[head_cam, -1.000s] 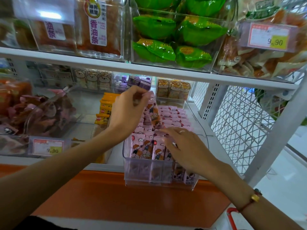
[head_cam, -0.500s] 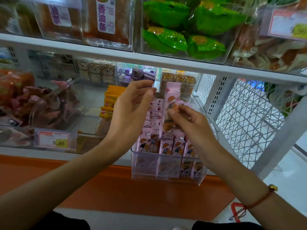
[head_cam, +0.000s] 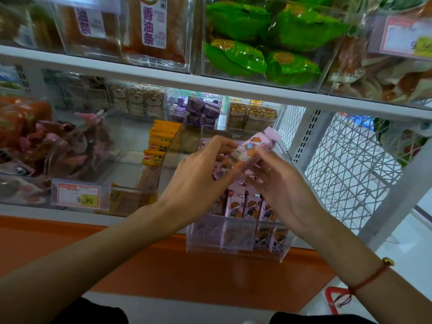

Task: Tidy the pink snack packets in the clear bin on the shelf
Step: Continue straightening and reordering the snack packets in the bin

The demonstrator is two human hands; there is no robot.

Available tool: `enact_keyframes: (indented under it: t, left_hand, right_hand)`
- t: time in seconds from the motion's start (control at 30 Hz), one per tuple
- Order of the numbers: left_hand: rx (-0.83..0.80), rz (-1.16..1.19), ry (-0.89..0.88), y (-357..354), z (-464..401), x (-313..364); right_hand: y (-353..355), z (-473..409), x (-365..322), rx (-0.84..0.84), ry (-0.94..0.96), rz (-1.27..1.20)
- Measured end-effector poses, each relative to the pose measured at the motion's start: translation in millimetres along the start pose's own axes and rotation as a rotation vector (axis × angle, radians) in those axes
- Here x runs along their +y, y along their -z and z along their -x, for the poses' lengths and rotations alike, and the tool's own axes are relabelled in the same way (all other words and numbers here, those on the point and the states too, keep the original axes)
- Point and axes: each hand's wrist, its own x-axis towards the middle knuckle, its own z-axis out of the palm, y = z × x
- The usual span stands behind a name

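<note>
1. Both hands hold one pink snack packet [head_cam: 253, 149] above the clear bin [head_cam: 236, 239]; the left hand [head_cam: 198, 178] grips its lower end with curled fingers, and the right hand [head_cam: 280, 183] pinches its middle from the right
2. Its long axis runs on a slant, with the sealed top end pointing up and to the right, away from the person, and the lower end down and to the left
3. A cartoon child with orange hair is printed on the packet; no writing on it can be read
4. More pink packets [head_cam: 247, 204] stand upright in rows inside the bin, which sits at the front edge of the white shelf [head_cam: 77, 210]
5. A price tag [head_cam: 79, 195] on the left bin reads 9.90
6. On the upper shelf, a white label [head_cam: 153, 19] shows purple Chinese characters 香油条, beside green packets [head_cam: 261, 54]
</note>
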Motion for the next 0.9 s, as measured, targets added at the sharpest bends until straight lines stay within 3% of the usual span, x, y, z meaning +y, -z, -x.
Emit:
enact_keyframes:
  t: [0.1,0.2,0.3,0.43,0.63,0.8,0.9]
  left_hand:
    - [-0.057,0.003,0.004,2,-1,-3]
    - [-0.053,-0.069,-0.018,-2,-1,-7]
    - [0.007,-0.107,-0.044,-5,0,-7]
    - [0.029,0.052,0.016,0,-3,-6]
    - [-0.243,0.513,0.279,3,-6,2]
    - [-0.276,0.556,0.357,0,-5,-1]
    - [-0.24,0.482,0.287,3,-8,-1]
  right_hand:
    - [2,0,-1,0.013,0.045,-0.009]
    - [0,0,3,0.164,0.115,0.186]
    - [-6,2,4,0.27,0.206,0.233]
    - [-10,4,-1,0.219,0.249,0.276]
    - [-4,2,-2,0.241,0.092,0.277]
    - [-3,2,-2,0.22,0.036,0.228]
    - [-3,2,-3,0.149,0.083,0.237]
